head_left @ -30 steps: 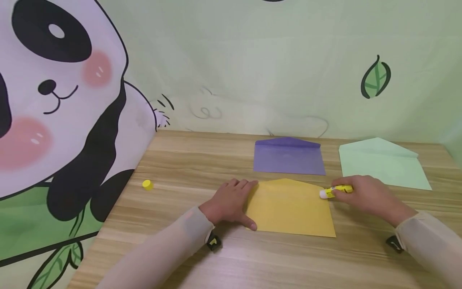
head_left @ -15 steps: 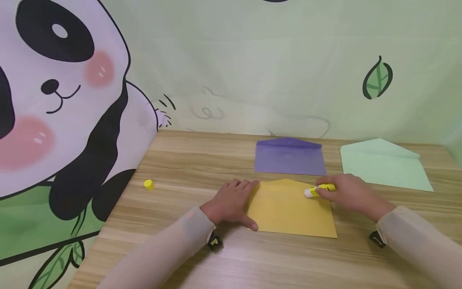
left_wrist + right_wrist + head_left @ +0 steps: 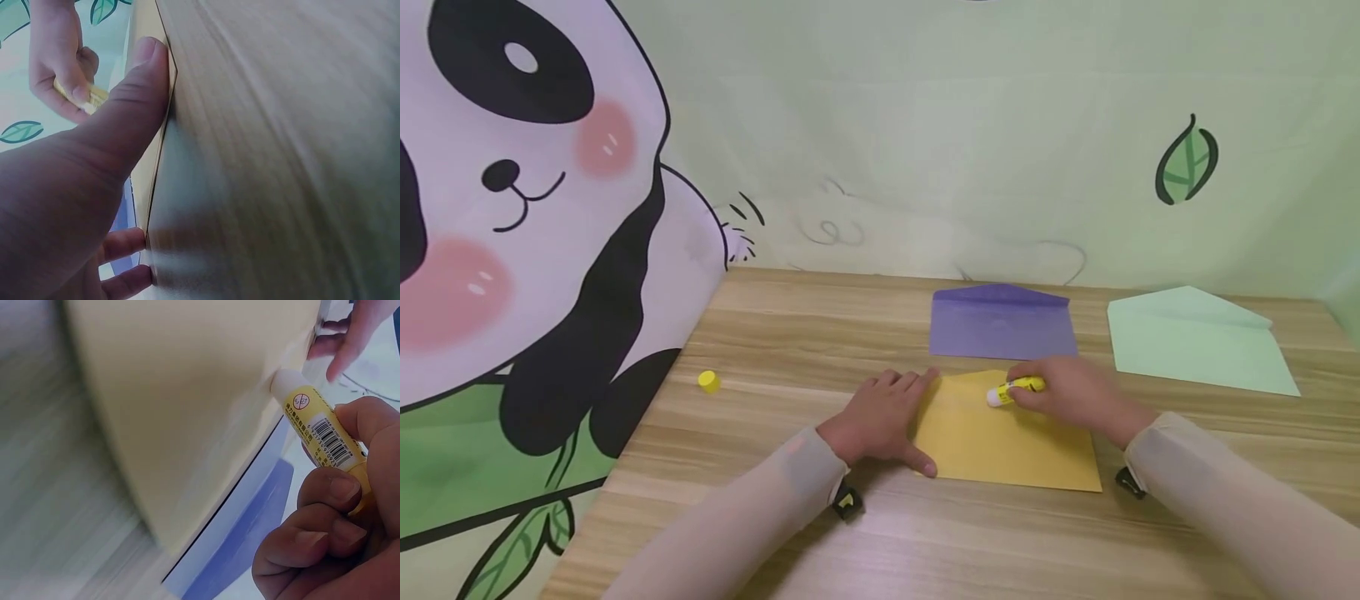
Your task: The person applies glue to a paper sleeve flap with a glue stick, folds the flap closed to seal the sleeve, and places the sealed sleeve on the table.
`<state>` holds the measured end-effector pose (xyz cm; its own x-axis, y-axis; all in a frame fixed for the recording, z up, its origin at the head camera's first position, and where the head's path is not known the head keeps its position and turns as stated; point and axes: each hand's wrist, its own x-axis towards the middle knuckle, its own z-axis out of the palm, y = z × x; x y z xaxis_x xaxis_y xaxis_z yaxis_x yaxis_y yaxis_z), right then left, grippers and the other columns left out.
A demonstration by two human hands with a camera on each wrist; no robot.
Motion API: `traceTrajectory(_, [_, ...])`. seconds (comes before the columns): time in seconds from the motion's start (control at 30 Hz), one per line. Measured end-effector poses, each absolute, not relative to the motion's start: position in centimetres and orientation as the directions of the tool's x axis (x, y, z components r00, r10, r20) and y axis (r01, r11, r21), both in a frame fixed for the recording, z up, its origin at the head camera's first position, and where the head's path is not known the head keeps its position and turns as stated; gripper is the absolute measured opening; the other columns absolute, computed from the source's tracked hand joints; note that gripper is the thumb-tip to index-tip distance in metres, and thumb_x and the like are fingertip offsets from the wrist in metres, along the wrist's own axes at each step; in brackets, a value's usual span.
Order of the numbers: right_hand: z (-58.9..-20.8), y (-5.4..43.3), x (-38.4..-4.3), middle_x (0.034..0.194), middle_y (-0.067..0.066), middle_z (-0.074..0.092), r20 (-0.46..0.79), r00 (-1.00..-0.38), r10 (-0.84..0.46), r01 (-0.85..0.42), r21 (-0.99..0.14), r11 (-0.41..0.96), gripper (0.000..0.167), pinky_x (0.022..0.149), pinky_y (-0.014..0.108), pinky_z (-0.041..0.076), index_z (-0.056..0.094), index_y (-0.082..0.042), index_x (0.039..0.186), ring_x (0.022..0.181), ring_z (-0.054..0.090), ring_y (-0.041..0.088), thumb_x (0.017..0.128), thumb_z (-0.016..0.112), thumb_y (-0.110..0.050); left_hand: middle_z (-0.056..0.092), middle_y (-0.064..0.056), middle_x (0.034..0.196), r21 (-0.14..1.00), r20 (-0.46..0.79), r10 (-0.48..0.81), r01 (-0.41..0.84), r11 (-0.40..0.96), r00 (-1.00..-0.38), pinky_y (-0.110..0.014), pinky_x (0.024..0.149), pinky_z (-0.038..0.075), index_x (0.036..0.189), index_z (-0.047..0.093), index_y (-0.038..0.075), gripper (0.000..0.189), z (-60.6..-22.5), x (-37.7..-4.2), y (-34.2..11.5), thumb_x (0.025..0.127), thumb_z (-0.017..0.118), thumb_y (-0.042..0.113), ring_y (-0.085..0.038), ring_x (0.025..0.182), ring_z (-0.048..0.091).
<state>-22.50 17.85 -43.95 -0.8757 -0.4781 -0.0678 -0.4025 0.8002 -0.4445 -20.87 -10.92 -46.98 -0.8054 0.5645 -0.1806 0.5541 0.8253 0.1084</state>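
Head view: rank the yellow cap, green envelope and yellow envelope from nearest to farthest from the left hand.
1. Yellow envelope: touching the left hand, extending to its right.
2. Yellow cap: apart, off to the hand's left.
3. Green envelope: farthest, at the back right.

Lower right in its wrist view, my right grip (image 3: 340,530) partly hides the yellow cylindrical glue stick (image 3: 320,428); left, the wooden surface (image 3: 50,506) blurs.
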Motion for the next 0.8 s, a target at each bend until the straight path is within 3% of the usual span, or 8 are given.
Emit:
traceTrajectory(0.37, [-44.5, 13.8, -23.0, 0.114, 0.003, 0.074, -0.062, -0.856, -0.514, -0.440, -0.436, 0.785, 0.030, 0.075, 0.037, 0.051, 0.075, -0.017, 0.116, 0.087, 0.063, 0.016, 0.095, 0.065, -0.036, 0.046, -0.004, 0.152, 0.121, -0.173, 0.566, 0.553, 0.825, -0.806, -0.049, 0.108, 0.041, 0.162, 0.009, 0.014, 0.142, -46.8, -20.6, -11.1, 0.057, 0.075, 0.083, -0.028, 0.133, 0.046])
traceTrajectory(0.6, [-45.0, 12.2, -22.9, 0.120, 0.003, 0.072, -0.049, -0.858, -0.511, -0.448, -0.417, 0.791, 0.036, 0.094, 0.050, 0.052, 0.073, -0.017, 0.121, 0.111, 0.067, 0.030, 0.096, 0.063, -0.041, 0.044, -0.004, 0.154, 0.107, -0.188, 0.559, 0.549, 0.829, -0.808, -0.049, 0.109, 0.041, 0.162, 0.007, 0.014, 0.144, -46.9, -20.7, -11.0, 0.056, 0.073, 0.085, -0.028, 0.135, 0.045])
traceTrajectory(0.8, [-45.2, 11.0, -22.7, 0.122, 0.002, 0.072, -0.023, -0.854, -0.520, -0.471, -0.389, 0.791, 0.038, 0.094, 0.050, 0.053, 0.072, -0.016, 0.123, 0.114, 0.067, 0.030, 0.096, 0.063, -0.042, 0.045, -0.005, 0.154, 0.097, -0.182, 0.561, 0.554, 0.827, -0.807, -0.050, 0.108, 0.042, 0.162, 0.007, 0.013, 0.144, -46.8, -20.7, -11.0, 0.056, 0.073, 0.085, -0.029, 0.134, 0.046])
